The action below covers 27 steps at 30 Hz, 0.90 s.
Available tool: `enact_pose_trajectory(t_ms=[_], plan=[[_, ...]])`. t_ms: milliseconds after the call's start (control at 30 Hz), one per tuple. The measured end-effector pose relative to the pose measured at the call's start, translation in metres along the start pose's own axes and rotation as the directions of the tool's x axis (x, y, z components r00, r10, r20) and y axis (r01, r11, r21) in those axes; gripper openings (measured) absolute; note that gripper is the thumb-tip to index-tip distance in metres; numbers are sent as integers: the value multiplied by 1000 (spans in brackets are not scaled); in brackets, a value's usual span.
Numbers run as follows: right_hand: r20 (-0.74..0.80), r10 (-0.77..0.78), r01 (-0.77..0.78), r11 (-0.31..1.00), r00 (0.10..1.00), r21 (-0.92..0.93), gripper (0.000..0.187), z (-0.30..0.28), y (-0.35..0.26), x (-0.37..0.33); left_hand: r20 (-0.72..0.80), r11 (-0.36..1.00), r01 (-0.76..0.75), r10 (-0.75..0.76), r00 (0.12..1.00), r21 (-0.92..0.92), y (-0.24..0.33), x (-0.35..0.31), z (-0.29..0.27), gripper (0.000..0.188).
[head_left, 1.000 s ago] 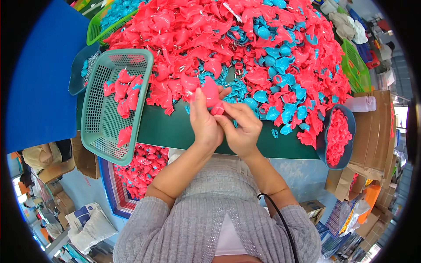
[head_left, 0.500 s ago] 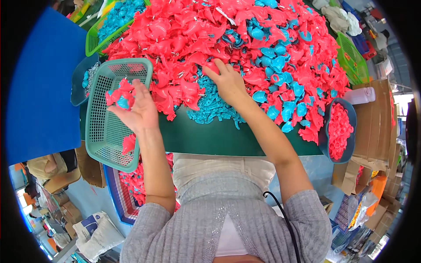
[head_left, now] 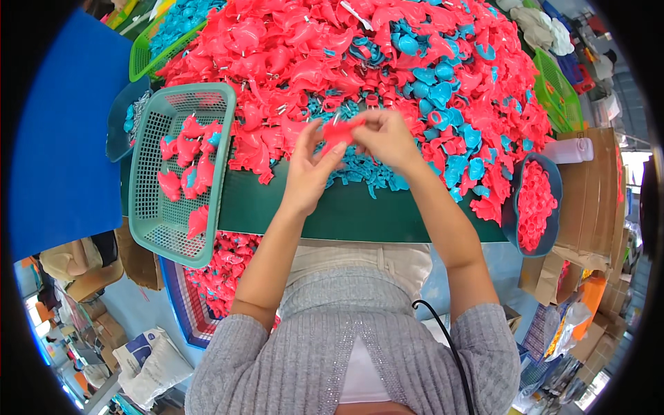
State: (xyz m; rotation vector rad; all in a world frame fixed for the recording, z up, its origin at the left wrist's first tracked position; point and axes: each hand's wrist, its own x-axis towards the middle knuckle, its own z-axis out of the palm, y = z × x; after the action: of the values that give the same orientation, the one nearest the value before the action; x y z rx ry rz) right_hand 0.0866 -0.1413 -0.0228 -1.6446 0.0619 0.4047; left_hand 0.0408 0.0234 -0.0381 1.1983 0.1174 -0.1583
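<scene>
Pink piece (head_left: 340,133): here it is, smooth and plastic-looking, held up between our two hands at the near side of the heap; blur softens its outline.
Left hand (head_left: 311,160): our thumb and fingers curve round the piece from the left, closed on it.
Right hand (head_left: 389,138): we pinch its other end, thumb and fingertips drawn together.
Pink heap (head_left: 263,59): glossy, curved shells piled high beyond us, edges jagged, small metal-looking pins poking out here and there.
Turquoise bits (head_left: 363,171): a tangle of thin, crinkled strips just below our hands, lying on the smooth, dark green worktop (head_left: 380,218).
Turquoise cups (head_left: 456,168): shiny, rounded and hollow, scattered among the pink to our right.
Green basket (head_left: 169,243): rigid lattice, rounded corners, at our left, a cluster of pink-and-turquoise pieces (head_left: 187,149) inside.
Blue bowl (head_left: 510,221): smooth-walled, at our right, brimming with small pink rings (head_left: 534,204).
</scene>
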Motion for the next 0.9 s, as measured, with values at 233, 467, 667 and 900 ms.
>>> enact_pose_trajectory(t_ms=[233,467,667,900], plan=[[4,-413,316,690,911,-652,15,-32,29,3,23,930,349,-348,937,-114,-14,-17,-4,22],[218,-517,371,213,828,-904,6,-28,55,19,38,908,409,-408,912,-93,-22,-28,1,24],[114,-702,495,367,703,-787,8,-29,34,7,32,900,410,-410,911,-144,-15,-24,12,24],[138,-694,668,590,706,-453,17,-19,0,-53,107,927,353,-341,934,-126,-13,-26,23,20]])
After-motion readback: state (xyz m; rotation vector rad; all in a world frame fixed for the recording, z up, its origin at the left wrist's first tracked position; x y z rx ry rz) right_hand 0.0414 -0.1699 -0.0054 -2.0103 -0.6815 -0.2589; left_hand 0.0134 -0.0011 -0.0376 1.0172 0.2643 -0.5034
